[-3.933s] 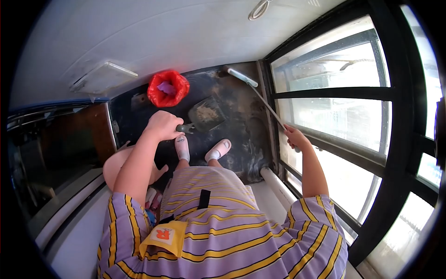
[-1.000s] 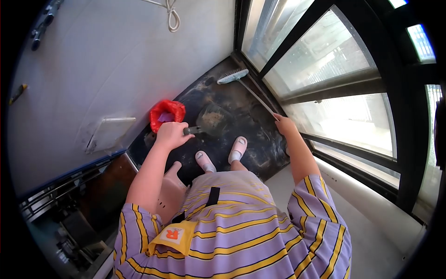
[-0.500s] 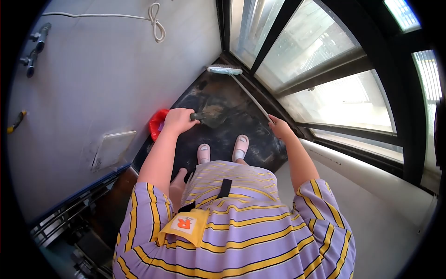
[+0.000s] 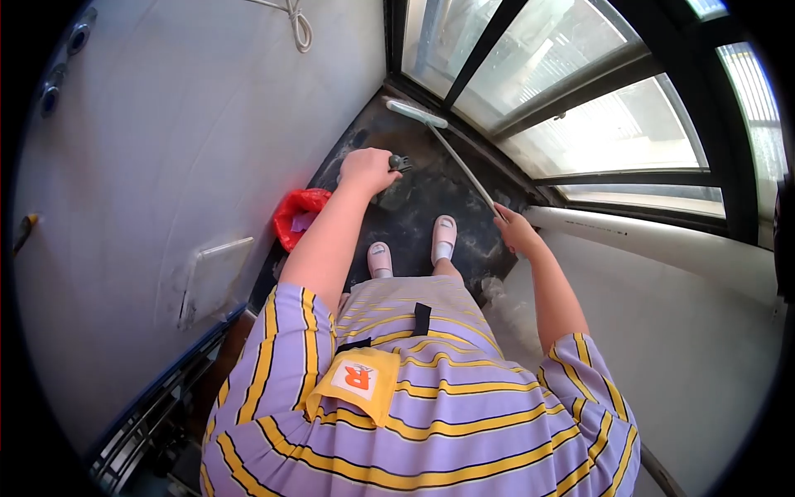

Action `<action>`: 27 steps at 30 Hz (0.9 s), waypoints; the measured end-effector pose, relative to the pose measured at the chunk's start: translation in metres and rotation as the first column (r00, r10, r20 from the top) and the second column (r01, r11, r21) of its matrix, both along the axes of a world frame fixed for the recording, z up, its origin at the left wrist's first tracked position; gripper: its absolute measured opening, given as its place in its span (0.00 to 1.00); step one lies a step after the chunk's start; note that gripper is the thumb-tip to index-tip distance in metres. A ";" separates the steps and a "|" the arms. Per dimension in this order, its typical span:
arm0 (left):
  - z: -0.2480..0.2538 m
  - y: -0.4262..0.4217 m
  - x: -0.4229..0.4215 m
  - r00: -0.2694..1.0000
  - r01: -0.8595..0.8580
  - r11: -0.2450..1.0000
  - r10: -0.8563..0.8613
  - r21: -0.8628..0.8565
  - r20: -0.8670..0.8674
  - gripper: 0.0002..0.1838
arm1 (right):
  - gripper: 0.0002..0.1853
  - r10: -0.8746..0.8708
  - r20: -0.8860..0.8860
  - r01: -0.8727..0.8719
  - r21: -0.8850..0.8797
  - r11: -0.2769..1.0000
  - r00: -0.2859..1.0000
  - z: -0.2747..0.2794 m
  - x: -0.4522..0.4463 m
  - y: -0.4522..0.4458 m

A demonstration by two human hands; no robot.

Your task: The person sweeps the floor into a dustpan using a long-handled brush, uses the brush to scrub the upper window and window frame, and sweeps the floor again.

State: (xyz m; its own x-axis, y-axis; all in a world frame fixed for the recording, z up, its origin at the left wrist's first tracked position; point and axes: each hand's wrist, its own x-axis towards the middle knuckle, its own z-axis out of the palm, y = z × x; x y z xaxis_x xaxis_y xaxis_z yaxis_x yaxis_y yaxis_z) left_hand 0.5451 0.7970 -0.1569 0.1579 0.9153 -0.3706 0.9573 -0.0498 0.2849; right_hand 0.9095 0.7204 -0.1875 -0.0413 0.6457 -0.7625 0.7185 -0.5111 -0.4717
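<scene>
My left hand [image 4: 368, 171] is closed round the dark handle of a dustpan [image 4: 396, 192], whose pan lies low over the black floor and is partly hidden by the hand. My right hand [image 4: 515, 230] grips the thin pole of a broom [image 4: 460, 159]. The pale broom head [image 4: 416, 113] rests near the far corner, beside the window frame. Just left of my left forearm stands a bin with a red bag [image 4: 287, 217], with something purple inside.
A white wall [image 4: 207, 124] with a looped cable [image 4: 301, 30] rises on the left. Black-framed windows [image 4: 571, 58] and a white pipe [image 4: 654, 242] line the right. Two feet in pink slippers [image 4: 444, 235] stand on the dark floor. Metal racks [image 4: 137, 422] are at lower left.
The view has turned. My left hand has moved forward and right with the dustpan, away from the red-bagged bin. The broom head stays near the corner, and both hands keep their holds.
</scene>
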 end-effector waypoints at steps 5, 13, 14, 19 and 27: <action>-0.011 0.002 0.008 0.999 0.038 0.999 -0.038 -0.022 0.014 0.18 | 0.26 0.043 0.119 -0.057 0.124 0.991 0.992 -0.008 -0.074 0.035; -0.011 -0.013 0.004 0.999 0.035 0.999 -0.034 -0.032 0.027 0.18 | 0.27 0.052 0.216 -0.070 0.075 0.995 0.975 -0.039 -0.083 0.058; -0.008 -0.011 0.013 0.999 0.031 0.999 -0.030 -0.038 0.015 0.17 | 0.27 0.027 0.190 -0.036 0.041 0.999 0.982 -0.035 -0.070 0.056; -0.009 -0.013 -0.007 0.999 0.023 1.000 -0.022 -0.016 0.050 0.18 | 0.28 0.049 0.198 -0.058 0.038 0.998 0.979 0.003 -0.075 0.019; -0.014 -0.024 0.004 0.998 0.027 1.000 -0.027 -0.008 0.053 0.17 | 0.27 0.329 0.289 -0.438 0.581 0.686 0.899 -0.066 -0.066 0.070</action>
